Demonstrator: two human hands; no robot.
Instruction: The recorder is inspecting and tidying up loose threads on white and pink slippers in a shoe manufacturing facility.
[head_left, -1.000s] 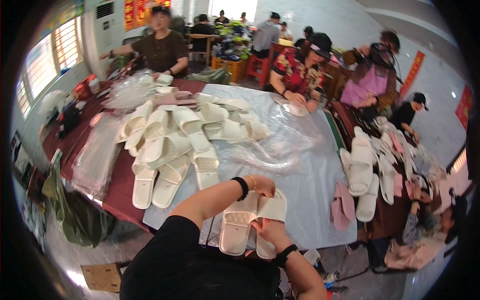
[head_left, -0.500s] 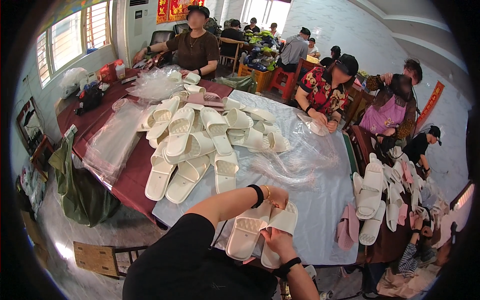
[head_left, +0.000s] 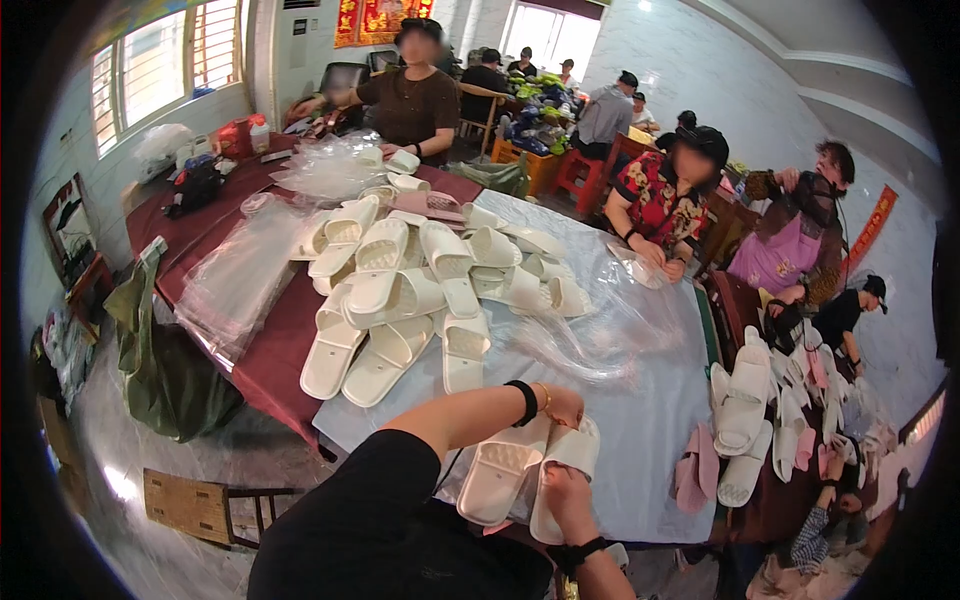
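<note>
At the table's near edge lies a pair of cream-white slippers, the left slipper point(head_left: 487, 485) beside the right slipper point(head_left: 546, 510), with their straps at the far end. My left hand point(head_left: 564, 404) is curled at the far end of the right slipper's strap, its fingertips partly hidden. My right hand point(head_left: 570, 492) grips that slipper by its near opening, with fingers at the strap's edge. Black bands circle both wrists. Beyond my left forearm rises a heap of similar cream slippers point(head_left: 405, 345), with a dusty-pink slipper point(head_left: 430, 205) near its far side.
Clear plastic bags point(head_left: 600, 345) lie on the pale blue table cover point(head_left: 650, 400); more bags point(head_left: 235, 270) lie on the maroon cloth at left. Right of the table are pink slippers point(head_left: 695, 470) and another cream pile point(head_left: 745, 390). Co-workers sit across; a wooden stool point(head_left: 187, 505) stands lower left.
My right hand has shifted from the gap between the two slippers onto the right slipper's strap edge. My left hand stays at the strap's far end. The whole view has shifted slightly.
</note>
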